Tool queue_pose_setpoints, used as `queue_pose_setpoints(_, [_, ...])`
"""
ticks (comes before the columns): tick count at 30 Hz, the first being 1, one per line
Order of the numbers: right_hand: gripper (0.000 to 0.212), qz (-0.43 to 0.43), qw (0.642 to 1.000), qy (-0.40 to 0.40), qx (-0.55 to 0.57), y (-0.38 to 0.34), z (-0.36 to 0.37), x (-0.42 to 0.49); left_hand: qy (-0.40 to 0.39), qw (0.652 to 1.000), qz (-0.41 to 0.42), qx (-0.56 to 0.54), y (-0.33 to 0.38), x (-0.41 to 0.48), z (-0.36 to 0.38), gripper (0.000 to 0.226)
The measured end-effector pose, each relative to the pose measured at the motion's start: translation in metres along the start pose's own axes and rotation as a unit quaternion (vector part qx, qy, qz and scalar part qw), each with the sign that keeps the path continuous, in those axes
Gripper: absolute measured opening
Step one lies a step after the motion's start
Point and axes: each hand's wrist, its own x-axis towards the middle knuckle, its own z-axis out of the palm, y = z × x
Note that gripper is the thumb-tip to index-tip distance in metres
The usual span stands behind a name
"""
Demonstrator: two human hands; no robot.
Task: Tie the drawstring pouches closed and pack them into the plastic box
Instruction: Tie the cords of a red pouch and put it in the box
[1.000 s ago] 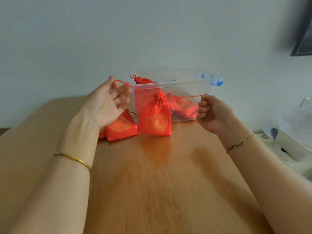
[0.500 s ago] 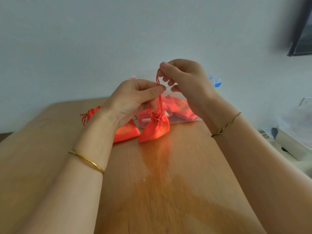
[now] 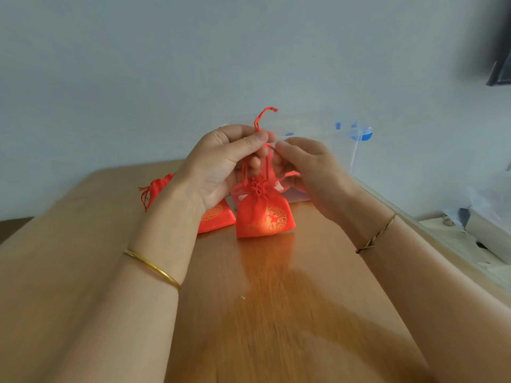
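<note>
A red drawstring pouch (image 3: 262, 215) with gold print stands on the wooden table (image 3: 276, 313), its neck gathered. My left hand (image 3: 221, 164) pinches one red drawstring (image 3: 261, 120) between thumb and fingers, and the cord's end sticks up above it. My right hand (image 3: 307, 167) pinches the other cord just beside it, over the pouch. Behind my hands stands the clear plastic box (image 3: 343, 150) with blue latches; red pouches inside it are mostly hidden. Two more red pouches lie left of the held one, a gold-printed pouch (image 3: 218, 217) and a farther pouch (image 3: 156, 189).
A white wall runs close behind the table. Off the table's right edge lie white items and plastic wrap (image 3: 486, 217). A dark frame (image 3: 500, 67) hangs at the upper right.
My hands came together from a wide pull on both cords, rose above the pouch, then my right hand dropped level with my left. The pouch now stands upright.
</note>
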Motion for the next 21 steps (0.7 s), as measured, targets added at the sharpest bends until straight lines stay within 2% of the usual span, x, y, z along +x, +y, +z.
queue_pose_setpoints(2, [0.031, -0.018, 0.999, 0.027, 0.035, -0.002, -0.005, 0.000, 0.018, 1.000, -0.008, -0.012, 0.000, 0.000, 0.000, 0.011])
queue_pose_setpoints(4, [0.030, -0.028, 0.999, -0.005, 0.035, -0.005, -0.012, -0.003, 0.033, 0.999, -0.012, -0.022, 0.001, 0.000, 0.000, 0.011])
queue_pose_setpoints(7, [0.029, 0.019, 0.992, -0.095, -0.077, -0.008, -0.018, -0.008, 0.042, 0.999, -0.009, -0.022, 0.001, -0.002, 0.003, 0.012])
queue_pose_setpoints(9, [0.028, 0.045, 0.992, -0.056, -0.106, -0.006, -0.021, -0.007, 0.035, 0.999, -0.003, 0.002, 0.001, -0.002, 0.003, 0.016])
queue_pose_setpoints(12, [0.027, 0.036, 0.998, 0.011, -0.040, -0.002, -0.022, -0.003, -0.013, 0.998, 0.016, 0.052, 0.005, -0.005, 0.002, 0.020])
queue_pose_setpoints(14, [0.028, 0.039, 0.998, -0.019, 0.035, 0.001, -0.019, -0.003, -0.042, 0.993, 0.045, 0.103, 0.006, -0.007, 0.003, 0.023])
queue_pose_setpoints(16, [0.028, 0.056, 0.993, -0.054, 0.083, 0.003, -0.013, -0.005, -0.032, 0.974, 0.102, 0.199, 0.005, -0.006, 0.005, 0.026])
queue_pose_setpoints(18, [0.026, 0.076, 0.990, -0.072, 0.093, 0.005, -0.010, -0.006, 0.005, 0.935, 0.169, 0.312, 0.002, -0.003, 0.008, 0.030])
queue_pose_setpoints(21, [0.022, 0.098, 0.984, -0.112, 0.098, 0.007, -0.012, -0.005, 0.047, 0.898, 0.227, 0.375, -0.004, -0.001, 0.009, 0.036])
